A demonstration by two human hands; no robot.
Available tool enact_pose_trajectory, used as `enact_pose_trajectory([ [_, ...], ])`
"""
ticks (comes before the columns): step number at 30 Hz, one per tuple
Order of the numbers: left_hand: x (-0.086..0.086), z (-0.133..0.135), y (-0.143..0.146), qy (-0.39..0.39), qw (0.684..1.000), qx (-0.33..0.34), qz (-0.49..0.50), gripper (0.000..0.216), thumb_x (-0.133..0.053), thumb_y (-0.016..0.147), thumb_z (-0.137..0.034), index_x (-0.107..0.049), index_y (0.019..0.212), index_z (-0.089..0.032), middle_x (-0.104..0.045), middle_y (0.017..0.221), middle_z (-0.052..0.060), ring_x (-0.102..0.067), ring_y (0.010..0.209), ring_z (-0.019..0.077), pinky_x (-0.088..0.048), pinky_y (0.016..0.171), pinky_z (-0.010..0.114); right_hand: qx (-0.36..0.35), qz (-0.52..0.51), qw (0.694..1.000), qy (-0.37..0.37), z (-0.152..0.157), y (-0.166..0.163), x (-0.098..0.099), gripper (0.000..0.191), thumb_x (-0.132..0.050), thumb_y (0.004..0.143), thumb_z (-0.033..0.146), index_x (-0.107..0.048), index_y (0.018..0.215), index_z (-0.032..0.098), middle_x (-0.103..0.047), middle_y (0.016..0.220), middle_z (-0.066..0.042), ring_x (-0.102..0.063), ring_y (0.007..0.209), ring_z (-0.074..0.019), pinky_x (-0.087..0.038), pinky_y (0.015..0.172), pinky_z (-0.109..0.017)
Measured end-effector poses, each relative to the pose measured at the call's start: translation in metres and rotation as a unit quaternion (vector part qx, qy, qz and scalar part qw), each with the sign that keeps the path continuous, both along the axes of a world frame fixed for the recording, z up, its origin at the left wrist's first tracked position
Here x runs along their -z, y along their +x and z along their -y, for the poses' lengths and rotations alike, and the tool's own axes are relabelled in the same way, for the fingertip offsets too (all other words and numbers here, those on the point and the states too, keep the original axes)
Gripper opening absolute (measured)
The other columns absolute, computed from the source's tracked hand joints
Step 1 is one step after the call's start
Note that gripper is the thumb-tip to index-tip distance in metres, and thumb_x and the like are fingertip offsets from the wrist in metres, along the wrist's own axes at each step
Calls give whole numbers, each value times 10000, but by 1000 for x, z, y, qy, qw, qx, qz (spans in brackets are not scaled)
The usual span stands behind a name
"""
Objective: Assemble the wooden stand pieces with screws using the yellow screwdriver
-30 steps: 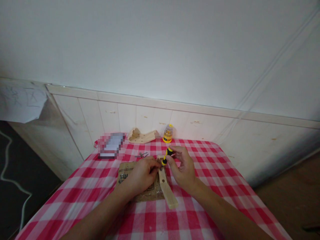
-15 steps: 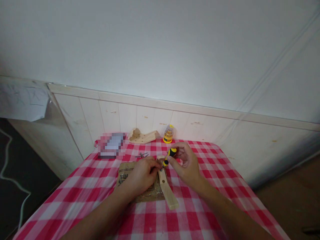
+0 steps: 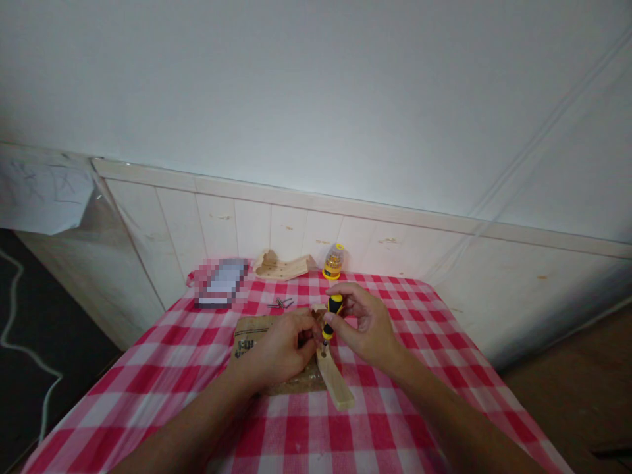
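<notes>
Screwdriver [image 3: 334,305] and wooden piece [image 3: 336,385] meet just below the centre of the frame, and how their two axes cross is what matters most here. The driver stands close to upright in the picture, its black-and-yellow handle on top and its shank pointing down with a slight lean to the left. The wooden piece runs on a slant beneath it, from its upper end behind the fingers down to a blunt end at lower right. The shank comes down onto the wood just above a dark hole [image 3: 323,354]; whether the tip touches the wood or a screw is too small to tell.

The right hand [image 3: 368,322], right of the wood, is closed in a narrow grip around the driver's handle, thumb on the near side. The left hand [image 3: 286,342] lies left of the wood, above a brown packet [image 3: 303,382], with its fingers bunched beside the shank. Of the two, its fingertips are nearer the wood; I cannot tell whether they pinch anything.

Farther up the frame on the table [image 3: 429,316], loose screws [image 3: 280,303] lie beyond the left hand. A curved wooden part [image 3: 284,268] and a yellow-based container [image 3: 333,262] stand near the wall.
</notes>
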State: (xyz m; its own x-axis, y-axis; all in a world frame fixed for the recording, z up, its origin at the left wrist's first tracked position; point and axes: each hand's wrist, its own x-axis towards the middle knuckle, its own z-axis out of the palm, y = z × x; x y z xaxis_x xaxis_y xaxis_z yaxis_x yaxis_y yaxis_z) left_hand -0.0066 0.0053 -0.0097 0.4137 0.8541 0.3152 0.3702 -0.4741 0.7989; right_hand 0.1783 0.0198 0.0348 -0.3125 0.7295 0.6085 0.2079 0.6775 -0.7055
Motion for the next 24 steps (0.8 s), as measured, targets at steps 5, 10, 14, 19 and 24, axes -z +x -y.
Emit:
enact_pose_trajectory([
  [5, -1, -1, -1, -34, 998, 51, 3, 247, -548, 790, -18, -733, 769, -181, -705, 918, 39, -646, 816, 158, -476, 695, 241, 0, 15, 1000, -7, 1, 1, -3, 227, -711, 812, 173, -669, 1028, 230, -717, 877, -32, -677, 714, -157, -574, 616, -258],
  [10, -3, 0, -1, -32, 997, 67, -3, 262, -563, 797, -15, -752, 745, -189, -730, 873, 27, -660, 794, 149, -483, 708, 236, -86, 51, 993, -57, 2, 8, -19, 156, -729, 803, 171, -690, 946, 218, -735, 855, -37, -701, 748, -176, -592, 660, -284],
  [14, -3, -1, -1, -17, 997, 69, -7, 258, -579, 793, -12, -749, 720, -192, -750, 891, 22, -665, 798, 145, -491, 725, 232, -142, 80, 978, -127, 4, 14, -35, 114, -747, 804, 171, -714, 907, 208, -757, 869, -42, -730, 773, -183, -610, 699, -310],
  [19, -6, 0, 0, -25, 997, 69, -17, 260, -574, 796, -6, -755, 743, -185, -766, 911, 28, -679, 803, 146, -500, 716, 229, -149, 107, 970, -157, 8, 18, -45, 135, -764, 794, 148, -727, 909, 207, -775, 865, -30, -745, 779, -174, -619, 719, -306],
  [24, -8, 0, 0, -18, 997, 74, -17, 269, -570, 796, -1, -762, 758, -185, -778, 946, 32, -684, 827, 151, -505, 737, 233, -149, 111, 971, -153, 8, 18, -43, 136, -794, 788, 174, -732, 901, 217, -777, 840, -17, -741, 750, -167, -618, 693, -293],
])
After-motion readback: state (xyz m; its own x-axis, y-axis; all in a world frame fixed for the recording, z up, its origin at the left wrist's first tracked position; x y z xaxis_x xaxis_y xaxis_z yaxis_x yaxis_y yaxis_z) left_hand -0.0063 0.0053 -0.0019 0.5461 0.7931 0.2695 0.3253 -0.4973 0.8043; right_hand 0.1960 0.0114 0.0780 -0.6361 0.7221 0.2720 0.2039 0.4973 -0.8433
